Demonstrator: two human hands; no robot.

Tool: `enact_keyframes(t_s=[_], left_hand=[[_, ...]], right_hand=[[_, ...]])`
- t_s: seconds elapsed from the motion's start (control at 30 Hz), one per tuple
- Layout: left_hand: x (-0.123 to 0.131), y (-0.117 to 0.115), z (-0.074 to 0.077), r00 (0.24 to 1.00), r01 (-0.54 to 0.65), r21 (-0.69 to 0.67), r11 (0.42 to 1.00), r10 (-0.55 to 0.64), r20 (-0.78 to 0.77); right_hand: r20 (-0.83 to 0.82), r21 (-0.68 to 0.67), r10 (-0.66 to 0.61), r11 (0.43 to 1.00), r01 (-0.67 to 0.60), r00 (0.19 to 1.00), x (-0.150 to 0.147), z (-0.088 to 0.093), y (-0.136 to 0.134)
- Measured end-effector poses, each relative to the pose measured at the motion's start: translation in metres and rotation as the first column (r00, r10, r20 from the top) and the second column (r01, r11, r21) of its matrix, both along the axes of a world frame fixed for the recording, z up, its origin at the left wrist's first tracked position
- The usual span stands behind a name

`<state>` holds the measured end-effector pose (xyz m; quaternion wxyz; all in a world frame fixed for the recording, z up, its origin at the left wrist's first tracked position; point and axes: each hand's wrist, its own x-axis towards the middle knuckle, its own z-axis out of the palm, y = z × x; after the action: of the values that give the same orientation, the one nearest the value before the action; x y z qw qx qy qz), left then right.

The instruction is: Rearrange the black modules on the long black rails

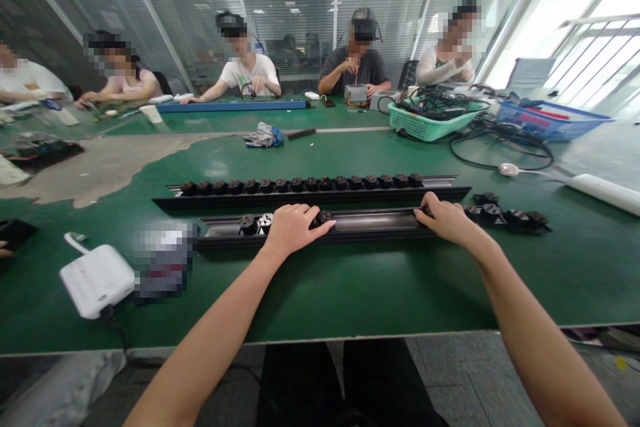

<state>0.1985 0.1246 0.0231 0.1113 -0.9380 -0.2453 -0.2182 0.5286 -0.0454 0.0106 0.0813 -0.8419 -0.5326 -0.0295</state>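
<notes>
A long black rail (370, 225) lies across the green table (350, 287) in front of me. My left hand (293, 228) rests on it, fingers curled over a black socket module (324, 217), beside two other modules (255, 223) seated at the rail's left end. My right hand (445, 217) grips the rail further right, fingers closed round its far edge. Loose black modules (505, 215) lie past the rail's right end. Behind it lies a second rail (310, 197) filled with a row of several modules.
A white box (97, 279) with a cable sits at front left beside a blurred item (165, 259). A teal basket (430, 120) of cables, a blue tray (550, 119), a white strip (607, 192) and gloves (263, 137) lie further back. Several people work at the far side.
</notes>
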Motion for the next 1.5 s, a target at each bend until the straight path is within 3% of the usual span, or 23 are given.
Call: enact_keyframes(t_s=[0.17,0.37,0.7,1.13,1.5], left_hand=[[0.0,0.0,-0.001,1.0,-0.002,0.001,1.0,0.002,0.003],[0.0,0.001,-0.001,1.0,-0.004,0.009,1.0,0.004,0.002],[0.001,0.002,-0.003,1.0,0.003,0.012,1.0,-0.003,0.0],[0.0,0.002,-0.002,1.0,-0.001,0.032,0.999,0.001,-0.001],[0.0,0.002,-0.002,1.0,0.001,0.017,1.0,-0.001,-0.003]], right_hand=[[-0.127,0.185,-0.018,0.982,0.041,0.992,0.001,-0.008,-0.004],[-0.189,0.283,-0.046,0.954,0.099,0.981,-0.003,-0.011,-0.006],[-0.208,0.26,-0.104,0.953,0.157,0.973,0.006,-0.006,-0.014],[-0.245,0.153,-0.284,0.933,0.327,0.927,0.027,-0.013,-0.015],[-0.211,0.111,-0.362,0.914,0.39,0.908,0.039,-0.014,-0.017]])
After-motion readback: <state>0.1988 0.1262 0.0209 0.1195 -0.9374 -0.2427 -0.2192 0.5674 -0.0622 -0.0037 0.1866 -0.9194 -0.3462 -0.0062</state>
